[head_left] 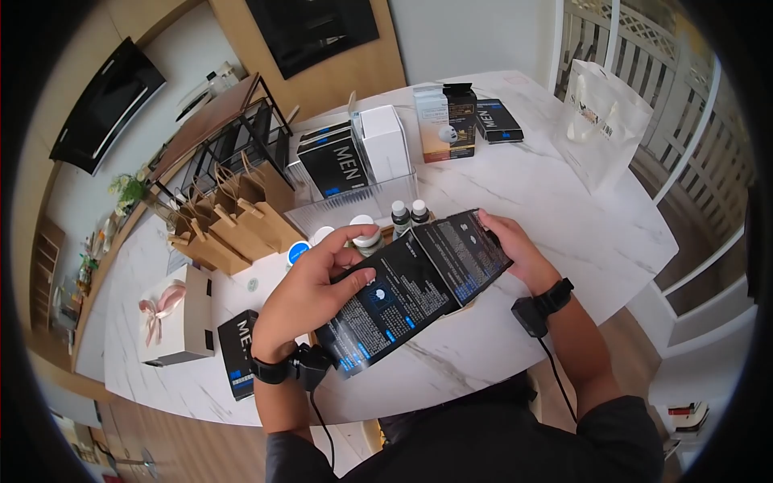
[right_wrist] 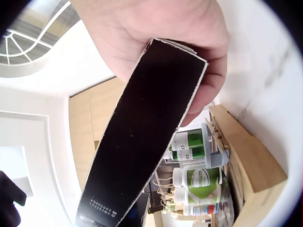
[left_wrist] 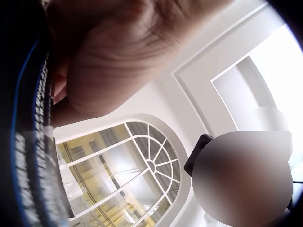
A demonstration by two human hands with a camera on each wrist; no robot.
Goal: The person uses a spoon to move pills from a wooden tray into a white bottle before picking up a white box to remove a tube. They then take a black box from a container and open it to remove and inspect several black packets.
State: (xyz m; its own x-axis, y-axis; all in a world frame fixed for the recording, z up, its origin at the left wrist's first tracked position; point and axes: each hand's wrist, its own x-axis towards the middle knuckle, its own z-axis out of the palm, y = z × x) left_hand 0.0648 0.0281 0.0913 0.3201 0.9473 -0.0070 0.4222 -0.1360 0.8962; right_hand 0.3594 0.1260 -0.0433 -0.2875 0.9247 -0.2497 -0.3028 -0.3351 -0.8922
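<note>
Both hands hold a black carton (head_left: pixel 403 294) printed with fine white text and blue labels, tilted above the front of the table. A seam crosses its face, dividing it into two panels. My left hand (head_left: pixel 310 294) grips its upper left part, thumb on the printed face and fingers at the far edge. At the right end, my right hand (head_left: pixel 515 249) grips the carton. In the right wrist view, the narrow dark side of the carton (right_wrist: pixel 142 127) shows white worn edges and a small printed code, with the right hand (right_wrist: pixel 180 28) wrapped round its end.
Dropper-size bottles (head_left: pixel 400 213) and white-lidded jars (head_left: pixel 364 229) stand behind the carton, near a wooden tray (right_wrist: pixel 251 161). Another black box (head_left: pixel 237 354) lies left, beside a white ribboned box (head_left: pixel 173 318). Paper bags (head_left: pixel 233 217), a clear bin (head_left: pixel 354 201) and a white bag (head_left: pixel 600 121) stand farther back.
</note>
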